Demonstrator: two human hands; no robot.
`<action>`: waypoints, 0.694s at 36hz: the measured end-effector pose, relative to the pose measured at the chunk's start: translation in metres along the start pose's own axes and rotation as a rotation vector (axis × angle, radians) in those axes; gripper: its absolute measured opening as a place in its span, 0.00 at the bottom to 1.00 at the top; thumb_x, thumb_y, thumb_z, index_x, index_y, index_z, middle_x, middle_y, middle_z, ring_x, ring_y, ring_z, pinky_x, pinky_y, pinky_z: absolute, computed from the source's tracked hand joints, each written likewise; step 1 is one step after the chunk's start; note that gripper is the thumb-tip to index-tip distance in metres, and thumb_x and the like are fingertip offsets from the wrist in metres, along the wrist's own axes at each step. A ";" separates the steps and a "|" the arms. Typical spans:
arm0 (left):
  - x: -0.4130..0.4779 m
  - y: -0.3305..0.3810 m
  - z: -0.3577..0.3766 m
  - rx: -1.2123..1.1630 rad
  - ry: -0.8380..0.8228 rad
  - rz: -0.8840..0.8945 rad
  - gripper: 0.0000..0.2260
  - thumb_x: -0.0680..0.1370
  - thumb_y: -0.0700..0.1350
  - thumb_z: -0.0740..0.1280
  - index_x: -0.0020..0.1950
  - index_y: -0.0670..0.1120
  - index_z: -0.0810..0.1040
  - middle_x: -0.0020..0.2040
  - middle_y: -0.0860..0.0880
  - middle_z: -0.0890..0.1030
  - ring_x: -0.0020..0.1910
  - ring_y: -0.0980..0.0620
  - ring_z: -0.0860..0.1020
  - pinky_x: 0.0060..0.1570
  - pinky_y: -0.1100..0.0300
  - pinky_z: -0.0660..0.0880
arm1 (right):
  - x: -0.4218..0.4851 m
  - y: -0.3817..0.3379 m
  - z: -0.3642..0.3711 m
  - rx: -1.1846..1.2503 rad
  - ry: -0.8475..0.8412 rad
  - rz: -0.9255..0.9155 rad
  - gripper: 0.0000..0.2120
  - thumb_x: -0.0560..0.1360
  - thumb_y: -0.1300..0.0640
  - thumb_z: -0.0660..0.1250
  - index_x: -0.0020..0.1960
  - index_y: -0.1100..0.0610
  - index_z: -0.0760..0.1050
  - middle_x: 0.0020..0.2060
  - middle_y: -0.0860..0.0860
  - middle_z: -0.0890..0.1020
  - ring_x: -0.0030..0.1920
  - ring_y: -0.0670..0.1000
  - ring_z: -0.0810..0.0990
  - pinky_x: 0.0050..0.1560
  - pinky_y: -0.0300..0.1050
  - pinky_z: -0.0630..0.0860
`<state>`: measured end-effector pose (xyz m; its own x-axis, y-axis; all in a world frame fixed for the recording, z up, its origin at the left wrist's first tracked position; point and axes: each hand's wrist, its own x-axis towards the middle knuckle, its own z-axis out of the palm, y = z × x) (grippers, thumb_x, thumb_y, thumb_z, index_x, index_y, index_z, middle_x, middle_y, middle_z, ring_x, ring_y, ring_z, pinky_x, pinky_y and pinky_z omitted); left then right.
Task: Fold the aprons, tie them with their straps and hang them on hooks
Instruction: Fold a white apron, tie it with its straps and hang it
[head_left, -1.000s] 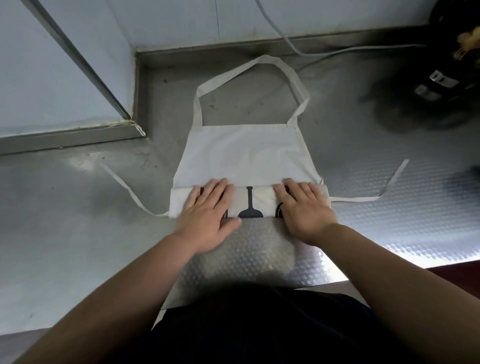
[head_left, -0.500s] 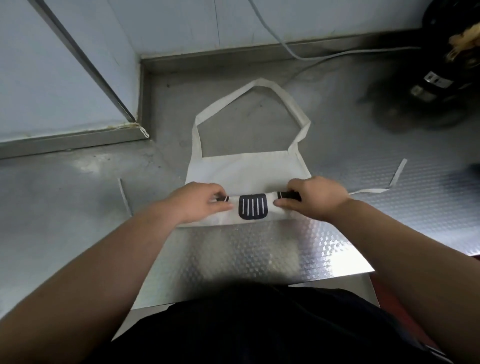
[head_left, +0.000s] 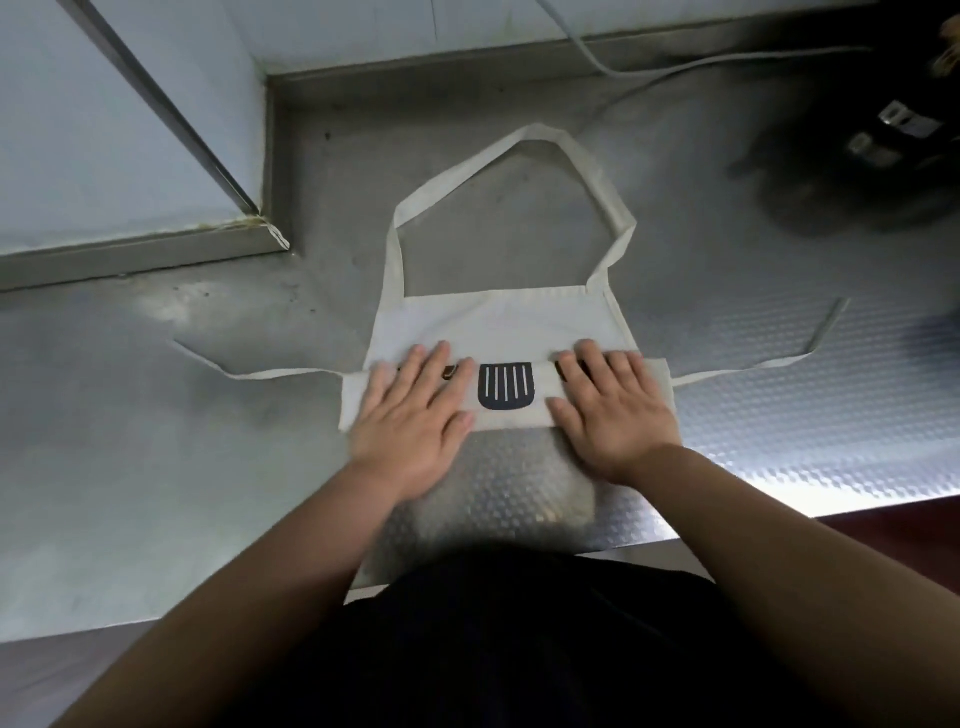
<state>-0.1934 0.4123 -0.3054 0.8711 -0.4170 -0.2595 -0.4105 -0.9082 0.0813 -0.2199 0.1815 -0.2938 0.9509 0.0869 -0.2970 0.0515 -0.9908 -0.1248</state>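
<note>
both hands are flat, fingers straight and spread a little, pressing down on the folded part of the apron (head_left: 498, 322). left hand (head_left: 410, 415) sits on the left half of the folded band (head_left: 356, 402), right hand (head_left: 613, 410) on the right half, and between them you can see a black print (head_left: 505, 387) with white stripes. neither hand is gripping anything, just palms down on the cloth

the apron lies flat on the metal table (head_left: 156, 415), with the folded band at the near edge of the cloth and the bib past the fingertips. the neck loop (head_left: 396, 260) is spread open on the table beyond the bib. one waist strap (head_left: 280, 372) trails off to the left, the other strap (head_left: 753, 366) goes right and bends away toward the back

further back a pale cable (head_left: 615, 71) runs along the wall, and there's a dark thing (head_left: 857, 145) in the far right corner, too blurry to tell what it is
</note>
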 end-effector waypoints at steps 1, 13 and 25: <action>-0.003 -0.010 0.001 0.007 -0.004 -0.040 0.27 0.74 0.62 0.32 0.73 0.59 0.35 0.76 0.56 0.38 0.74 0.56 0.35 0.70 0.50 0.32 | -0.002 0.005 0.000 0.001 0.010 0.015 0.39 0.71 0.37 0.31 0.77 0.52 0.53 0.75 0.53 0.56 0.73 0.57 0.56 0.74 0.50 0.41; -0.005 -0.038 -0.026 0.037 0.125 0.036 0.30 0.76 0.59 0.51 0.71 0.43 0.69 0.75 0.43 0.62 0.74 0.41 0.60 0.71 0.42 0.47 | -0.004 0.026 -0.021 0.070 0.055 -0.166 0.32 0.68 0.33 0.61 0.61 0.54 0.77 0.61 0.55 0.77 0.57 0.58 0.79 0.65 0.56 0.67; 0.030 -0.032 -0.053 -0.430 -0.104 0.075 0.24 0.71 0.61 0.63 0.61 0.50 0.80 0.56 0.50 0.75 0.57 0.52 0.75 0.58 0.64 0.68 | 0.028 0.026 -0.076 -0.020 -0.277 -0.118 0.28 0.69 0.31 0.63 0.65 0.42 0.68 0.57 0.46 0.78 0.59 0.51 0.75 0.50 0.44 0.71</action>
<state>-0.1395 0.4265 -0.2644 0.8025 -0.4963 -0.3312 -0.3028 -0.8170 0.4907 -0.1683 0.1505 -0.2333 0.8187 0.2242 -0.5287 0.1656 -0.9737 -0.1564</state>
